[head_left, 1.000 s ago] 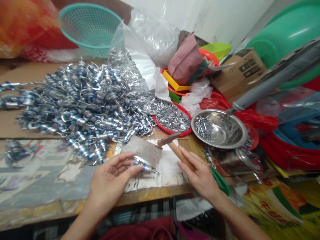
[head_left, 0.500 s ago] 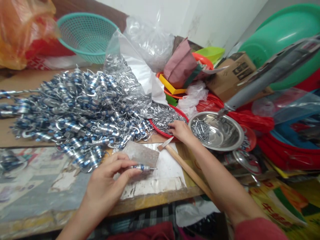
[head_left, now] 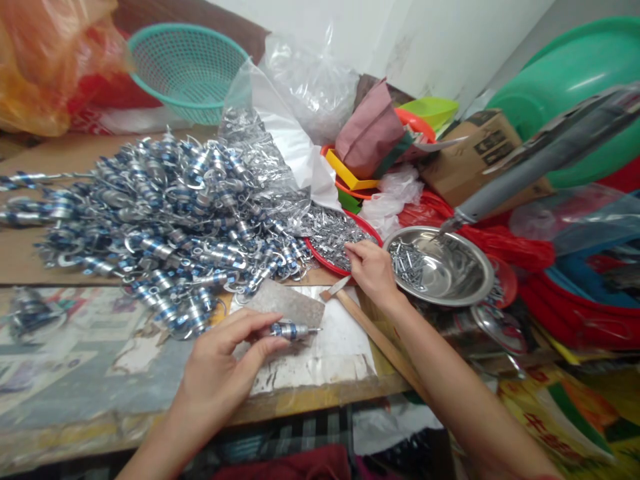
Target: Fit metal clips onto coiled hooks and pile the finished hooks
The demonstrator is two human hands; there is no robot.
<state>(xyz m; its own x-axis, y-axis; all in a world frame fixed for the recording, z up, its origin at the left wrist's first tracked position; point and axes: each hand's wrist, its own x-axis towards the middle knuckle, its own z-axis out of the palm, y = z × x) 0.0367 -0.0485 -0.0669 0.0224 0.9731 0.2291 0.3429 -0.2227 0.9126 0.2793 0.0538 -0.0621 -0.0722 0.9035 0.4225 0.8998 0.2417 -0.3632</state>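
My left hand (head_left: 227, 363) pinches a small silver and blue metal part (head_left: 291, 330) over a grey metal plate (head_left: 287, 305) near the table's front edge. My right hand (head_left: 373, 270) reaches forward, its fingers curled on the small silver pieces in a red tray (head_left: 345, 230). A wooden-handled hammer (head_left: 373, 330) lies on the table just below that wrist. Left of the tray sprawls a large heap of silver and blue parts (head_left: 155, 220).
A steel bowl (head_left: 443, 267) with screws sits right of the tray, a grey tool (head_left: 535, 167) leaning into it. Behind are a teal basket (head_left: 187, 70), clear plastic bags (head_left: 295, 113), a cardboard box (head_left: 477, 153) and a green tub (head_left: 575, 73).
My right hand left the hammer handle and moved forward to the red tray of small pieces. My left hand kept the part and turned it level over the plate.
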